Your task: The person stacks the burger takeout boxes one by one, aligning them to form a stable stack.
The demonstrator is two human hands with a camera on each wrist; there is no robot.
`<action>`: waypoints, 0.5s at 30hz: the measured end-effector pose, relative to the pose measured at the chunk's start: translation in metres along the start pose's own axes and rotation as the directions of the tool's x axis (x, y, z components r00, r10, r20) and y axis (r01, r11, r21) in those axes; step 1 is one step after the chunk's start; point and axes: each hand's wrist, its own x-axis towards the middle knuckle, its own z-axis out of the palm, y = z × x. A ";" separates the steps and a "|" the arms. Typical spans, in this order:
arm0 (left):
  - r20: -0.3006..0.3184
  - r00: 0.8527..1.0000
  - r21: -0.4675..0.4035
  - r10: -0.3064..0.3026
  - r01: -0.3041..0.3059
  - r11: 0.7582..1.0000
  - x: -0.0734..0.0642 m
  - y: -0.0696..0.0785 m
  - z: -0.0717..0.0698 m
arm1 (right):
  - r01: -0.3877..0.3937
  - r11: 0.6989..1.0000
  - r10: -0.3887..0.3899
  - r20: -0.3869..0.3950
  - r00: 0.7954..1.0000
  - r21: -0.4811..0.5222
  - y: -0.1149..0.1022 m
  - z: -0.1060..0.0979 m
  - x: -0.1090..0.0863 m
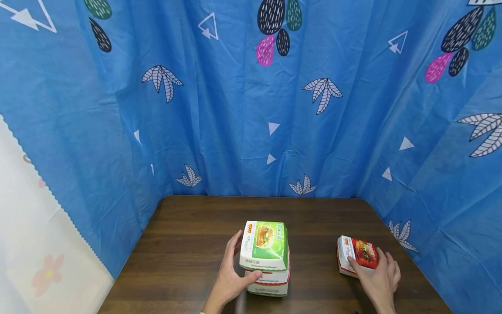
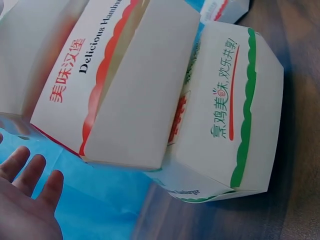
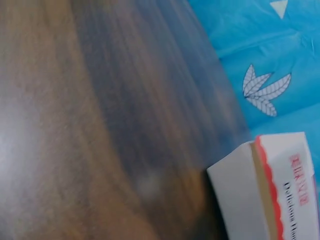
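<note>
A stack of three hamburger boxes (image 1: 265,261) stands near the table's middle front, the top one with a green lid, the middle one with red trim and the lowest with green trim. My left hand (image 1: 232,272) is at the stack's left side, its thumb across the front, its other fingers along the side. In the left wrist view those fingers (image 2: 52,192) are extended and apart from the boxes. To the right, my right hand (image 1: 378,277) grips a red-lidded hamburger box (image 1: 364,252), thumb at the near left, fingers at the right. The right wrist view shows this box (image 3: 290,195) without the hand.
The dark wooden table (image 1: 188,244) extends left of the stack and between the stack and the single box. Patterned blue curtain (image 1: 243,109) hangs behind the table and along its sides. A pale floral cloth (image 1: 39,244) is at the far left.
</note>
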 end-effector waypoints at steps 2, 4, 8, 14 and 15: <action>-0.002 1.000 -0.002 0.005 -0.005 1.000 0.001 0.002 0.000 | -0.019 1.000 0.019 0.002 1.000 -0.013 0.003 0.002 0.000; -0.003 1.000 -0.005 0.012 -0.012 1.000 0.002 0.003 0.000 | -0.028 0.999 0.029 0.004 1.000 -0.021 0.006 0.003 0.000; -0.004 1.000 -0.014 -0.005 0.005 1.000 0.003 0.007 0.000 | -0.037 0.999 0.038 0.017 0.999 -0.033 0.012 0.008 -0.001; -0.007 1.000 -0.025 -0.031 0.030 0.999 0.004 0.009 0.000 | -0.036 0.999 0.037 0.038 0.999 -0.029 0.024 0.017 0.000; -0.008 1.000 -0.026 -0.030 0.029 0.999 0.004 0.009 0.000 | -0.033 0.999 0.034 0.039 0.999 -0.027 0.026 0.018 0.000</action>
